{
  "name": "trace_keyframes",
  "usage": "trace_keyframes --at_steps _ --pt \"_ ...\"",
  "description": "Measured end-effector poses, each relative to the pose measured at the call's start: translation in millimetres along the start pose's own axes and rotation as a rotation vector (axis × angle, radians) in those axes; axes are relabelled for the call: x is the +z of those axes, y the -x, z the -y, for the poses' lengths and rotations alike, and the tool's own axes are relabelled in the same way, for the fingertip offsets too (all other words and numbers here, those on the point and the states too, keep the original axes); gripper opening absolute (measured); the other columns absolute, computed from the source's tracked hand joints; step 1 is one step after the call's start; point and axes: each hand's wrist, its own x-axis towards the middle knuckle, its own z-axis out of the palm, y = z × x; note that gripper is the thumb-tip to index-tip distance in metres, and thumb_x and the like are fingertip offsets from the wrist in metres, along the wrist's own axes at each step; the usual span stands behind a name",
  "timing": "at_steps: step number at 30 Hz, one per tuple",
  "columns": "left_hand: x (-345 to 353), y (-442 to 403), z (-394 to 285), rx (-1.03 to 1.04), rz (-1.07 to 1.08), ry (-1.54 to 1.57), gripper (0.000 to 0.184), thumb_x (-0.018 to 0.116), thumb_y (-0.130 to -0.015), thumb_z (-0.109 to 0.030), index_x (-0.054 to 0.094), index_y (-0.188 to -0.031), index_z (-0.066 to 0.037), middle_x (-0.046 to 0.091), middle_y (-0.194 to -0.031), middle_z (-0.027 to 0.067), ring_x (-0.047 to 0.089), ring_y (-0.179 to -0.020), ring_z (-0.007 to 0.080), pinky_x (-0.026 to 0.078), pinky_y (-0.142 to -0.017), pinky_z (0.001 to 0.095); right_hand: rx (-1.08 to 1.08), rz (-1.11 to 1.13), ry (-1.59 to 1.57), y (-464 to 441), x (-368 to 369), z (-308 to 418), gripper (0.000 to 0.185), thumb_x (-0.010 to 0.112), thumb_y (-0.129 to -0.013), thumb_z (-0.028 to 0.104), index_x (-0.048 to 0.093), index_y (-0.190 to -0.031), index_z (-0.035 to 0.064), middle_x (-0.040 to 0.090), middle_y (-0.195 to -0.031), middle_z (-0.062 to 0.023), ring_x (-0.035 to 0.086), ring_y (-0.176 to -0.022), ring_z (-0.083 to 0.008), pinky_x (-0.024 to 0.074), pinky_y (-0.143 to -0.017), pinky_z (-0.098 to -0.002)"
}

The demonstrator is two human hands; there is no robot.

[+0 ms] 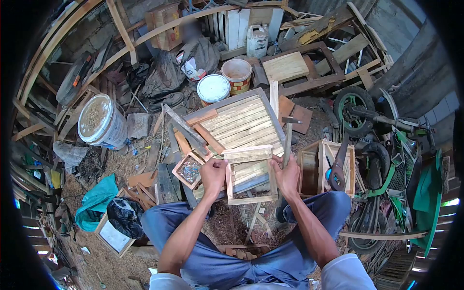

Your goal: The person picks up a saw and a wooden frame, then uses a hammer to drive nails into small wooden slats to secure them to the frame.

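A small rectangular wooden frame (252, 199) lies over the near edge of a slatted wooden panel (244, 121), with a thicker wooden piece (248, 154) along its far side. My left hand (213, 176) is closed on the frame's far left corner. At the far right corner, my right hand (286, 176) has its fingers closed on the frame, and a hammer (288, 140) stands up beside them, its head pointing away from me. Left of my left hand is a small wooden box (189, 170) with what look like nails inside.
Buckets (212, 89) and dark sacks stand beyond the panel. A wooden crate (309, 169) and a saw (338, 169) are at the right, near a small motorbike (377, 145). A sawdust-filled bucket (101, 121) and a black plastic bag (124, 215) are at the left.
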Motion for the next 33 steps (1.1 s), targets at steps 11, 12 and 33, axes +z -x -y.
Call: trace_keyframes --at_steps 11,12,33 --pt "-5.3 6.0 -14.0 -0.008 0.018 -0.010 0.021 0.075 -0.081 -0.014 0.071 -0.086 0.006 0.071 -0.074 0.0158 0.067 -0.064 0.0174 0.052 -0.061 0.0300 0.003 0.021 -0.030 0.5 -0.5 0.3 0.024 0.070 -0.082 0.006 0.057 -0.099 -0.0049 0.072 -0.092 -0.0176 0.071 -0.085 -0.0264 0.0530 -0.074 -0.0368" --pt "-4.9 6.5 -13.2 0.007 0.025 0.010 0.023 0.075 -0.081 -0.015 0.071 -0.088 0.007 0.071 -0.074 0.0151 0.067 -0.065 0.0168 0.052 -0.062 0.0297 -0.001 0.022 -0.017 -0.6 -0.3 -1.3 0.024 0.070 -0.082 0.006 0.057 -0.099 -0.0049 0.072 -0.093 -0.0176 0.071 -0.085 -0.0272 0.0529 -0.075 -0.0370" --pt "-2.5 12.4 -17.2 0.096 -0.005 0.061 0.016 0.074 -0.079 -0.002 0.064 -0.090 0.004 0.066 -0.078 0.0109 0.062 -0.061 0.0150 0.051 -0.059 0.0285 -0.031 0.022 -0.064 -1.6 5.6 -13.8 0.027 0.070 -0.082 0.008 0.058 -0.103 -0.0043 0.071 -0.097 -0.0190 0.070 -0.090 -0.0333 0.0523 -0.079 -0.0395"
